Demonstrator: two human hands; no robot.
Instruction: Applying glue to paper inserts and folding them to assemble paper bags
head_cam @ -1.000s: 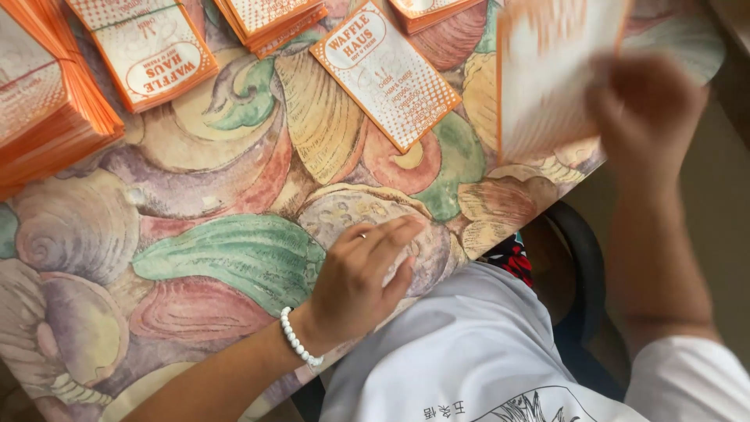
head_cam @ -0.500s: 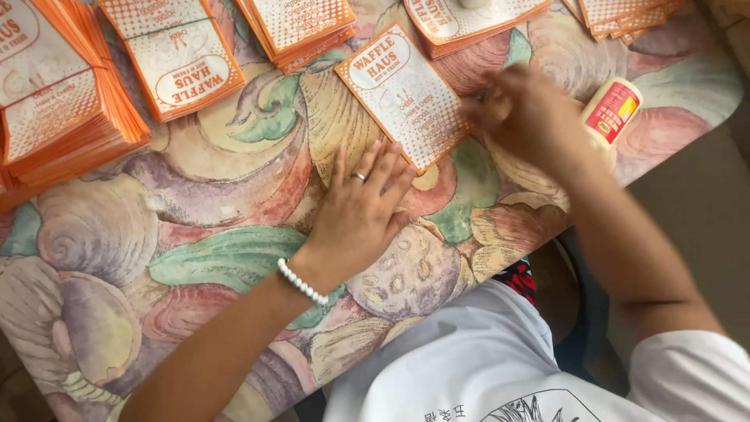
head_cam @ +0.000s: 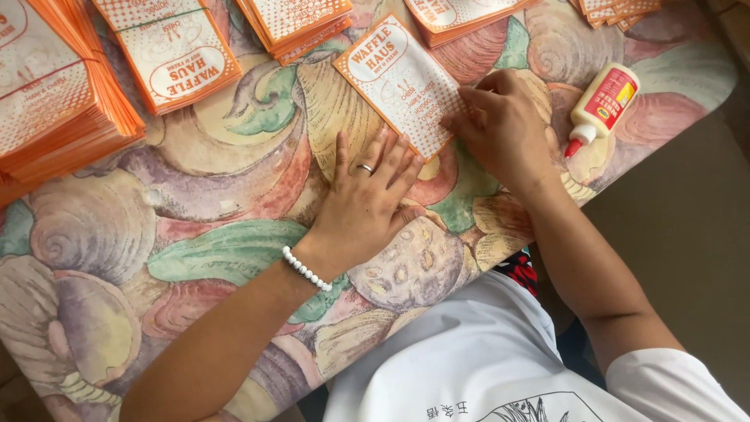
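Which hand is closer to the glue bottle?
Right. The right hand lies just left of the glue bottle, pressing the paper bag. The left hand rests farther away, below the bag.

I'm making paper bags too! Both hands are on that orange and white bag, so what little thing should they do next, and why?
Probably press and smooth along the paper bag's near edge. The right hand already pinches that edge, the left hand lies flat beside it on the table, and the glue bottle is set aside.

A flat orange-and-white paper bag [head_cam: 400, 82] is laid slantwise on the patterned bench [head_cam: 195, 227], its lower end touched by both hands' fingertips.
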